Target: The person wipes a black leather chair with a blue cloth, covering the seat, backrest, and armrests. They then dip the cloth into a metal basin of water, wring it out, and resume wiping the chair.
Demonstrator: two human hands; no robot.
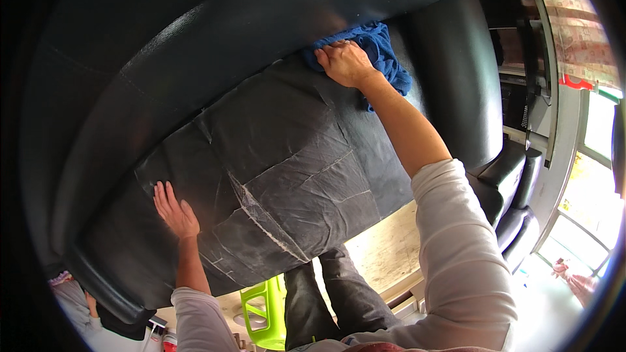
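A black leather sofa fills most of the view, its backrest point(161, 63) curving across the top. My right hand point(345, 62) is closed on a crumpled blue cloth point(384, 54) and presses it into the far right corner of the seat, where backrest and armrest meet. Part of the cloth is hidden under the hand. My left hand point(177, 211) lies flat on the left side of the seat, fingers a little apart, holding nothing. Between the hands, the creased seat cover point(293, 146) is worn, with a pale frayed tear point(259, 212) running to the front edge.
The right armrest point(459, 78) rises beside the cloth. A lime-green plastic stool point(269, 315) stands by my legs point(313, 298). At lower left, another person's sleeve and hand point(90, 305) show beyond the left armrest point(107, 281). More black seating point(508, 195) is on the right, near a window point(587, 190).
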